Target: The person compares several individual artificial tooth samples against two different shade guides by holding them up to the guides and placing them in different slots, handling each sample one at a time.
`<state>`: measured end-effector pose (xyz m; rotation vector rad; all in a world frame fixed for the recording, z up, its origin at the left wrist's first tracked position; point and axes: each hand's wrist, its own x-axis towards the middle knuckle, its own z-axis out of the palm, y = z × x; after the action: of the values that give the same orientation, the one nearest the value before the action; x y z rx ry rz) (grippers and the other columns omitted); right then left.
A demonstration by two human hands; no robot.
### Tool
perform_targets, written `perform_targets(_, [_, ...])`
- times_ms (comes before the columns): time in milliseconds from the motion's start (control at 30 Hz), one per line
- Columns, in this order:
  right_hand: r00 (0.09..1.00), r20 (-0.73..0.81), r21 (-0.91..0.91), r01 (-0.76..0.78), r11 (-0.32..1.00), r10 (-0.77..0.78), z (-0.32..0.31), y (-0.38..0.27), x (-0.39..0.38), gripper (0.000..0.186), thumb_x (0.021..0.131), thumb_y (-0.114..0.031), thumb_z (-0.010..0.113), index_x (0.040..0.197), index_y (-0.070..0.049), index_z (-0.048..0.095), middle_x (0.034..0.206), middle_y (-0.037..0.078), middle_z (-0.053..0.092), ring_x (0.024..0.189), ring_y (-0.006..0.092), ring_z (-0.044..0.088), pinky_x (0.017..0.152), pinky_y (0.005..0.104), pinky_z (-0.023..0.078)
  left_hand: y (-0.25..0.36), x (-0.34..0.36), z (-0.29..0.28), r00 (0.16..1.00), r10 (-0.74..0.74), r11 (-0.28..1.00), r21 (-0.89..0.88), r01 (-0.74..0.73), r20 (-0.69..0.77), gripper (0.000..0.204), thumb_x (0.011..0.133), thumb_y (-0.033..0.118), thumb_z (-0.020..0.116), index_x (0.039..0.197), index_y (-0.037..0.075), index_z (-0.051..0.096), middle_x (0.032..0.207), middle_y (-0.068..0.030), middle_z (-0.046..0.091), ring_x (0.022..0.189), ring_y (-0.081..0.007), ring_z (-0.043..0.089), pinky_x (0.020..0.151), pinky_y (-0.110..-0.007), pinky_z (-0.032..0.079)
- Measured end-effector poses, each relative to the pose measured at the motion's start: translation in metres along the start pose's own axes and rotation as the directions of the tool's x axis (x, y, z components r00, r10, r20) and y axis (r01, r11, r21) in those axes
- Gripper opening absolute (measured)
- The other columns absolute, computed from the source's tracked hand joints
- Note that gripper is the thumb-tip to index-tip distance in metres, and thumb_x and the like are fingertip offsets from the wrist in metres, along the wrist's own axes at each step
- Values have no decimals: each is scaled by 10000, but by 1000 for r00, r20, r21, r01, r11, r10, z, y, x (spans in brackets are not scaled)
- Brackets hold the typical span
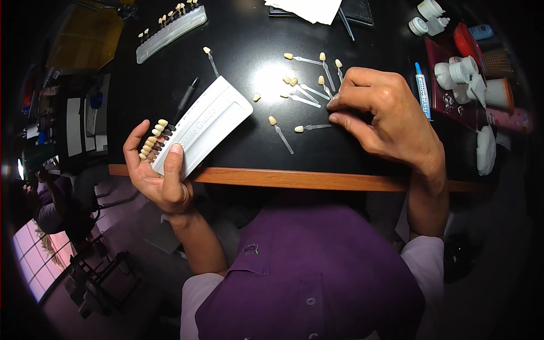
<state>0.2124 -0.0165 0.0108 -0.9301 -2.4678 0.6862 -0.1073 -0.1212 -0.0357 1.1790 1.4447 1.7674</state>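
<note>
My left hand (161,190) grips a white dental shade guide (221,122) above the table's front edge, thumb on its face. A row of tooth-coloured tabs (152,140) fills the guide's lower left end, next to my fingers. Over the table, my right hand (391,110) has its thumb and index finger pinched on the stem end of a shade tab (322,81). Its fingertips partly hide that end. Several loose shade tabs (281,137) with clear stems lie scattered between my hands. One tab (207,51) lies beyond the guide, its stem partly hidden.
A second shade guide (173,35) stands at the far left. A black pen (188,95) lies beside the held guide. White paper (309,8) is at the back. On the right are a paste tube (422,90), a dark red tray (439,56) and small white jars (418,26).
</note>
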Motion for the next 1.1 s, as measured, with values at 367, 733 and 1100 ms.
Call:
perform_targets(367, [976,-168,-49,132,990,-138,42,-6,32,80,830,-77,747,840,-12,700,855,110,624,799,301,648,720,418,549,-2,0,-1,999,10,999,-48,-11,-35,579,799,-23,649,1353,-80,490,1121,-197,643,980,-184,625,962,-307,493])
perform_targets(733, [980,-190,19,59,998,-54,27,-12,56,98,880,-76,716,879,1,656,870,157,640,817,352,652,730,438,524,-2,-2,-5,1000,18,997,-80,-20,-25,597,781,-2,637,1351,-92,486,1112,-214,642,987,-190,619,951,-299,484])
perform_targets(1100, [978,-10,-276,196,941,-206,63,8,162,227,746,-15,717,970,18,707,1055,204,709,1028,387,700,875,475,570,5,5,-3,994,-69,994,-76,75,80,596,808,-11,656,1372,-54,469,1101,-191,663,960,-162,629,902,-286,504])
